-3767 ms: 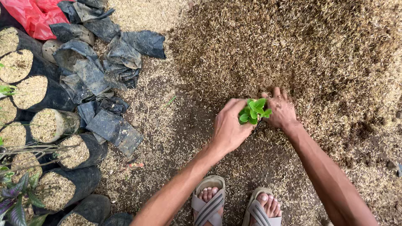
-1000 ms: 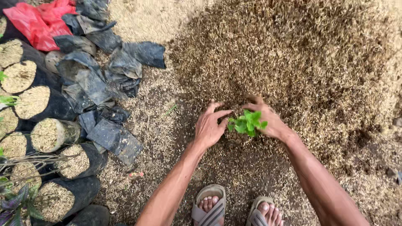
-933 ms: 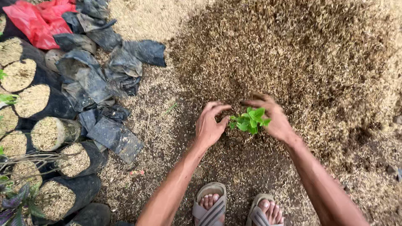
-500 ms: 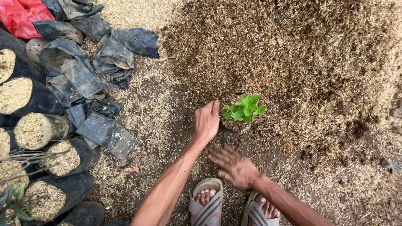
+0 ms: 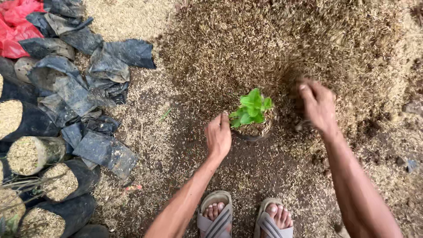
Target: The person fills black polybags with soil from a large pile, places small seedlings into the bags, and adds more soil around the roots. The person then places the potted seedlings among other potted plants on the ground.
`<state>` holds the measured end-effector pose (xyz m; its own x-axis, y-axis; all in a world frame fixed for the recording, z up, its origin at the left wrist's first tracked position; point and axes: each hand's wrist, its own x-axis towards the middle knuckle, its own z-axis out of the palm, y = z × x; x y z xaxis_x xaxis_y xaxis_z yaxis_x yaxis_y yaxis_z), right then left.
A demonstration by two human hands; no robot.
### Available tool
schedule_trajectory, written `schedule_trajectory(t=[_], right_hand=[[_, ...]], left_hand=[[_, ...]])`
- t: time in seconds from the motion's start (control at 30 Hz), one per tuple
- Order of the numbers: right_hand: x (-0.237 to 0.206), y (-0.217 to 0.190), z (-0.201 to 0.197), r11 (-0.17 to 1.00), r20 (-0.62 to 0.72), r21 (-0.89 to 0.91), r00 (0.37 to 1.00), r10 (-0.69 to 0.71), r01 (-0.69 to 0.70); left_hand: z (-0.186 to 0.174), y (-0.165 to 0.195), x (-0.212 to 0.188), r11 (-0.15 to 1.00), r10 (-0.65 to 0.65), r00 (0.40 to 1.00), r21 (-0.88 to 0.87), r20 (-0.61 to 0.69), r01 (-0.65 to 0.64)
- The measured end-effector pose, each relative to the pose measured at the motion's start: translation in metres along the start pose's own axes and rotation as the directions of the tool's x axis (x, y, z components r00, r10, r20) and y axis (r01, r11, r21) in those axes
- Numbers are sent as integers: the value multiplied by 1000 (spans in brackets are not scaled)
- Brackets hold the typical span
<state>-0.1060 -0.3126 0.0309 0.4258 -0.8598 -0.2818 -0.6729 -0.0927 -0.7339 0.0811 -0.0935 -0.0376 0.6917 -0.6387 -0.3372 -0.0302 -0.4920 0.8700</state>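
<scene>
One green seedling [image 5: 251, 108] stands upright in a small dark grow bag [image 5: 252, 132] filled with husk, set on the ground at the foot of a husk heap [image 5: 282, 44]. Left hand [image 5: 219, 136] sits just left of the bag, fingers curled loosely, fingertips at or against the bag's rim; contact looks likely, but the view does not settle it. It grasps nothing. Right hand [image 5: 318, 105] is to the right of the seedling, apart from it, low over the slope of the heap; motion blur hides the fingers, so I cannot tell whether it is released or clenched on husk.

Room: the heap rises behind and to the right of the bag. Bare dark ground lies in front, toward two sandalled feet [image 5: 242, 218]. Open scattered husk to the left of the bag, up to a pile of empty dark bags [image 5: 88, 88].

Count: one seedling, one bag in hand reach. At far left roughly five filled bags [image 5: 35, 152] lie on their sides, husk showing at the mouths, some cut by the frame edge. One red sheet [image 5: 17, 26] at top left
</scene>
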Motion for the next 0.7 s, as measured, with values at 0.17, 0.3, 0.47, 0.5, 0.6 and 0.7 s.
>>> schedule_trajectory(t=[0.17, 0.3, 0.47, 0.5, 0.6, 0.7], right_hand=[[-61, 19, 30, 962, 122, 198, 979, 164, -186], [-70, 28, 37, 952, 58, 179, 969, 241, -247], [-60, 11, 35, 968, 64, 89, 971, 229, -234], [-59, 5, 33, 964, 75, 57, 964, 257, -261], [-60, -9, 19, 946, 60, -71, 945, 321, -317], [-65, -17, 0, 934, -14, -146, 945, 327, -325]], left_hand=[[34, 15, -16, 995, -92, 996, 22, 12, 92], [26, 29, -6, 991, 15, 1000, 132, 14, -17], [10, 50, 35, 878, 149, 979, 437, 137, -195], [10, 53, 36, 835, 215, 967, 487, 138, -255], [14, 58, 31, 738, 353, 925, 564, 144, -370], [18, 54, 12, 767, 377, 918, 513, 127, -386]])
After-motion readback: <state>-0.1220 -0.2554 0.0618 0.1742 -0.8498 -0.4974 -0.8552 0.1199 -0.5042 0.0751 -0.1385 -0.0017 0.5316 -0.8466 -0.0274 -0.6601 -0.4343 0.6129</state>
